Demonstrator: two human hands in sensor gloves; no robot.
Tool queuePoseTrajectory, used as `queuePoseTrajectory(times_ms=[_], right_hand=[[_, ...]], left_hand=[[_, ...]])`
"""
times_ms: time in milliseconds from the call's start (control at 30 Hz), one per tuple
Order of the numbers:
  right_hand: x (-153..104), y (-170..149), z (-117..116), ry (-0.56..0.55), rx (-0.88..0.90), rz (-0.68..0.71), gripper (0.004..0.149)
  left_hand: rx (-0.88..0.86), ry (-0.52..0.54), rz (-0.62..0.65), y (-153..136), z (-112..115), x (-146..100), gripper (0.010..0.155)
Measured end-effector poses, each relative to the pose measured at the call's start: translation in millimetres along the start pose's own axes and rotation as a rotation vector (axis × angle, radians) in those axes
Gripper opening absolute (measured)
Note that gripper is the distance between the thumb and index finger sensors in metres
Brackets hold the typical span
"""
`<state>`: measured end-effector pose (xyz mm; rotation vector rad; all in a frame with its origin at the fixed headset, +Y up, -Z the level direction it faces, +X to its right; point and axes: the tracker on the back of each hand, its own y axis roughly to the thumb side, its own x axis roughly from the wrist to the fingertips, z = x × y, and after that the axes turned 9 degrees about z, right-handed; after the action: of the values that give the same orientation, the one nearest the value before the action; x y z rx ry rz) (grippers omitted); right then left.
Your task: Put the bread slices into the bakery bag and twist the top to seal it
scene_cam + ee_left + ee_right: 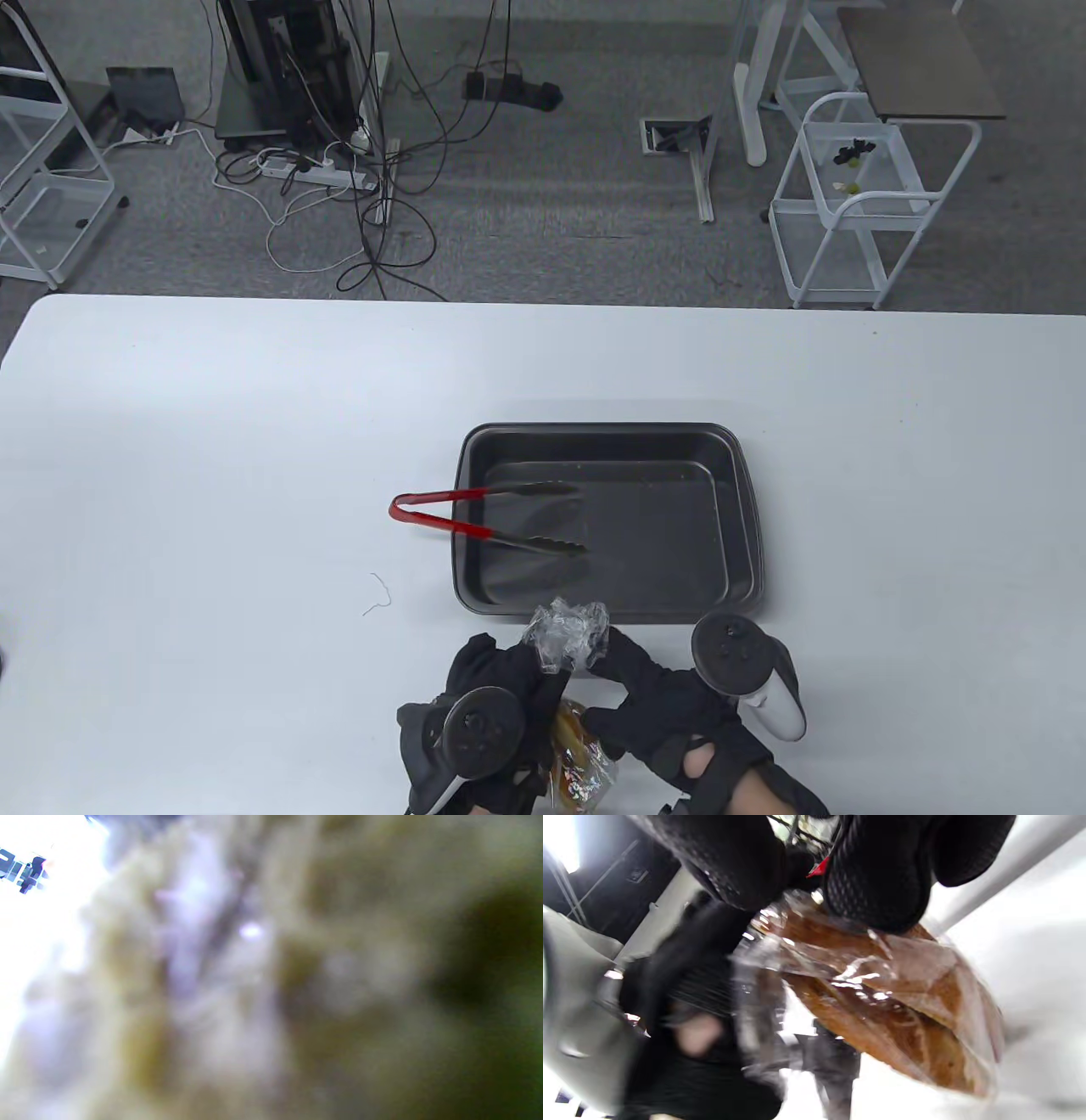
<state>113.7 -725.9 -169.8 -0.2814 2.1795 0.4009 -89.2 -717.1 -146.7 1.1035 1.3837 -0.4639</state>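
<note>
A clear bakery bag [570, 637] with brown bread slices [570, 740] inside sits at the table's near edge. Its crumpled top sticks up between my two hands. My left hand [509, 679] grips the bag's neck from the left, and my right hand [619, 658] holds it from the right. In the right wrist view the bag [925, 984] holds bread slices [891, 1014] under my gloved fingers [874, 887], which press on the plastic. The left wrist view is a close blur of bread [271, 984].
A dark baking tray [742, 509] lies just beyond the hands. Red-handled tongs [475, 514] rest across its left rim, tips inside. A small thread [379, 594] lies on the white table [212, 467] to the left.
</note>
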Motion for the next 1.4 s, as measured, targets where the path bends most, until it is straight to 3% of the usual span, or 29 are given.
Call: queuePoseTrajectory(times_ms=[100, 233, 433, 633, 700, 900, 967, 1067, 1167, 1267, 1333, 1400], right_hand=[[7, -1, -3, -0.094, -0.068, 0.078, 0.080], [14, -9, 5, -0.126, -0.049, 0.162, 0.072], [16, -4, -7, -0.247, -0.154, 0.285, 0.064], [14, -14, -14, -0.317, -0.134, 0.395, 0.060], [15, -16, -14, -0.320, -0.114, 0.400, 0.060], [12, -28, -10, -0.318, -0.018, 0.452, 0.055], [10, -28, -6, -0.300, -0.075, 0.433, 0.053], [8, -30, -5, -0.340, -0.091, 0.399, 0.051], [7, -31, -3, -0.355, -0.109, 0.384, 0.050], [6, -31, -3, -0.355, -0.121, 0.376, 0.049], [6, -31, -3, -0.372, -0.144, 0.368, 0.048], [7, -31, -4, -0.369, -0.149, 0.366, 0.048]], left_hand=[[-0.027, 0.005, -0.013, 1, 2, -2, 0.052], [-0.471, -0.024, -0.120, -24, 12, -7, 0.052], [-0.629, -0.016, -0.123, -34, 23, -11, 0.052], [-1.037, -0.256, -0.069, -48, 50, -8, 0.053], [-1.155, -0.291, -0.050, -48, 55, -7, 0.054], [-1.148, -0.435, 0.010, -41, 56, -6, 0.060], [-1.054, -0.509, -0.004, -40, 46, -3, 0.063], [-0.790, -0.384, 0.008, -42, 24, 1, 0.078], [-0.778, -0.326, -0.044, -56, -4, 5, 0.074], [-0.734, -0.177, -0.158, -85, -35, 7, 0.070], [-0.607, -0.070, -0.243, -107, -54, 8, 0.067], [-0.389, -0.027, -0.334, -131, -70, 8, 0.062]])
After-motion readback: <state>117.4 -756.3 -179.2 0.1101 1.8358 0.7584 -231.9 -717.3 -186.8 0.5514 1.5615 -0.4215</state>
